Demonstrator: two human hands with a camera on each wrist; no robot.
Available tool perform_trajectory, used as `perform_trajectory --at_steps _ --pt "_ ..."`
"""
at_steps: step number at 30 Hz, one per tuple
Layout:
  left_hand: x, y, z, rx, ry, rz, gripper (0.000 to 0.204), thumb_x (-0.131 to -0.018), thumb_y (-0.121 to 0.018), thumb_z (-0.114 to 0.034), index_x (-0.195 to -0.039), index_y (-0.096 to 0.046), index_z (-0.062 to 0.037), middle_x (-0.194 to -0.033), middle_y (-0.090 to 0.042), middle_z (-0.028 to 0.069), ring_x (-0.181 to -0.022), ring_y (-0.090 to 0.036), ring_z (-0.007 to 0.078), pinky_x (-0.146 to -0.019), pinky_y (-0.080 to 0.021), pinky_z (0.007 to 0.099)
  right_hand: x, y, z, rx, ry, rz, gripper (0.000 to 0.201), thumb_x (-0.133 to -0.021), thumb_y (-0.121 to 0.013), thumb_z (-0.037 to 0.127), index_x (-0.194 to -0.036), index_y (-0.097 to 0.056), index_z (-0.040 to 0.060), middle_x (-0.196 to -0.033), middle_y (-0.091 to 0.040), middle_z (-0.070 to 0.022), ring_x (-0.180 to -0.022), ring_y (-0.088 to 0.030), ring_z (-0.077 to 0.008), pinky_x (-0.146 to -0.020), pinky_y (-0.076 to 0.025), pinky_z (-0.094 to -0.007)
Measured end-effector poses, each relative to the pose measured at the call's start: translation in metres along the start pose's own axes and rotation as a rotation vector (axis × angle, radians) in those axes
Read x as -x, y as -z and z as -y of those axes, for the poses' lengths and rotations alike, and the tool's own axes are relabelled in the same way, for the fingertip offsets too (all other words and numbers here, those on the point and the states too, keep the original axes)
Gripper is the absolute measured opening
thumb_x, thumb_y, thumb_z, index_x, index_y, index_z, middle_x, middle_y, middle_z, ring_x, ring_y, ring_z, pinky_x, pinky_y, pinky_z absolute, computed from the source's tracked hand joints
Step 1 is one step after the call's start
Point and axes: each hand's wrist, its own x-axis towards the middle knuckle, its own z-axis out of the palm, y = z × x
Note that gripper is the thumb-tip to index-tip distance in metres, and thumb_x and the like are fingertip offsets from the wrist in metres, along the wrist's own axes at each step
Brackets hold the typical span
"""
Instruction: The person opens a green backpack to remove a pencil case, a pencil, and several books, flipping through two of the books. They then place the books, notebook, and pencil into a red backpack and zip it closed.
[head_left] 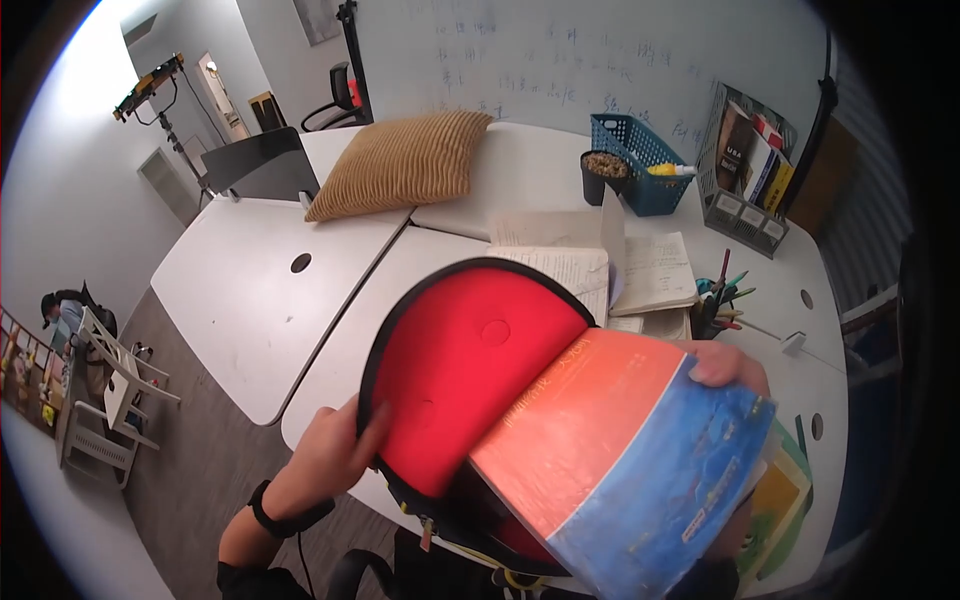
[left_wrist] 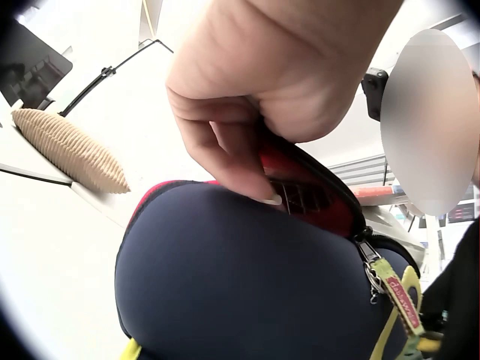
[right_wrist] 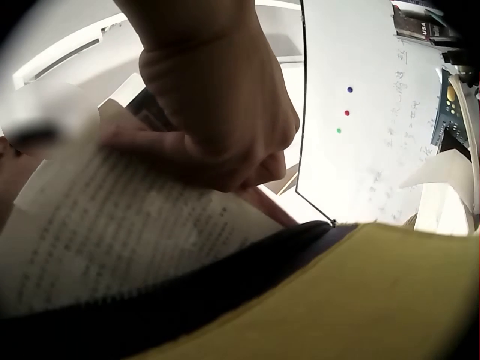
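Note:
A dark bag with a red lining (head_left: 460,370) stands open at the near table edge, its flap raised. My left hand (head_left: 335,450) grips the flap's rim; in the left wrist view its fingers (left_wrist: 232,150) curl over the red edge above the navy bag shell (left_wrist: 247,285). My right hand (head_left: 725,365) holds a thick book with an orange and blue cover (head_left: 620,450), its lower end inside the bag mouth. The right wrist view has that hand (right_wrist: 217,105) pinching the book's printed pages (right_wrist: 112,232) over the bag's dark rim.
Open notebooks (head_left: 600,270) lie behind the bag, with pens (head_left: 720,295) beside them. A tan corduroy cushion (head_left: 400,165) sits at the back, near a blue basket (head_left: 640,160), a dark cup (head_left: 603,175) and a rack of books (head_left: 750,165). White tables (head_left: 240,300) extend left.

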Motion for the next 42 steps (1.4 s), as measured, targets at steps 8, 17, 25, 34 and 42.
perform_trajectory --at_steps 8,17,25,34,42 --pt "-0.012 -0.007 0.014 -0.184 -0.034 -0.054 0.022 -0.101 -0.052 -0.019 -0.113 -0.056 0.0 -0.06 -0.063 0.0173 -0.057 -0.065 0.0385 -0.055 -0.051 0.0441 0.019 0.019 0.0 0.016 0.302 -0.133 0.057 -0.078 -0.051 0.019 -0.125 -0.052 -0.0126 -0.109 -0.066 -0.0265 -0.087 -0.07 -0.0306 -0.081 -0.058 -0.0397" --pt "-0.019 -0.003 0.021 -0.113 0.05 0.009 0.035 -0.101 -0.055 -0.032 -0.109 -0.058 0.0021 -0.066 -0.066 0.0196 -0.061 -0.067 0.0379 -0.062 -0.053 0.0432 0.064 0.019 0.01 -0.017 0.694 -0.111 0.048 -0.086 -0.048 0.021 -0.122 -0.052 -0.0101 -0.108 -0.065 -0.0242 -0.085 -0.069 -0.0294 -0.08 -0.058 -0.0397" --pt "-0.03 0.018 -0.032 -0.22 0.146 0.32 0.049 -0.095 -0.068 -0.033 -0.125 -0.052 0.002 -0.103 -0.073 0.0182 -0.074 -0.074 0.0235 -0.066 -0.059 0.0321 0.092 0.014 0.015 -0.144 0.979 -0.002 0.042 -0.093 -0.045 0.023 -0.12 -0.053 -0.0079 -0.107 -0.064 -0.0221 -0.083 -0.068 -0.0283 -0.08 -0.058 -0.0396" --pt "-0.055 0.027 -0.13 0.02 -0.518 -0.035 0.043 -0.092 -0.07 -0.017 -0.128 -0.055 0.0008 -0.121 -0.066 0.016 -0.105 -0.069 0.0262 -0.084 -0.056 0.0348 0.106 -0.007 0.016 -0.095 1.456 -0.051 0.037 -0.1 -0.041 0.026 -0.117 -0.053 -0.0055 -0.106 -0.063 -0.0198 -0.081 -0.067 -0.0271 -0.079 -0.057 -0.0395" --pt "-0.078 -0.031 -0.201 0.205 -0.764 0.324 0.08 -0.094 -0.065 -0.051 -0.149 -0.038 0.0006 -0.126 -0.064 0.027 -0.106 -0.069 0.0363 -0.089 -0.054 0.0392 0.066 -0.007 -0.012 1.374 1.622 -0.412 0.024 -0.083 -0.073 0.016 -0.094 -0.056 0.0039 -0.076 -0.063 -0.0082 -0.062 -0.064 -0.018 -0.051 -0.048 -0.033"
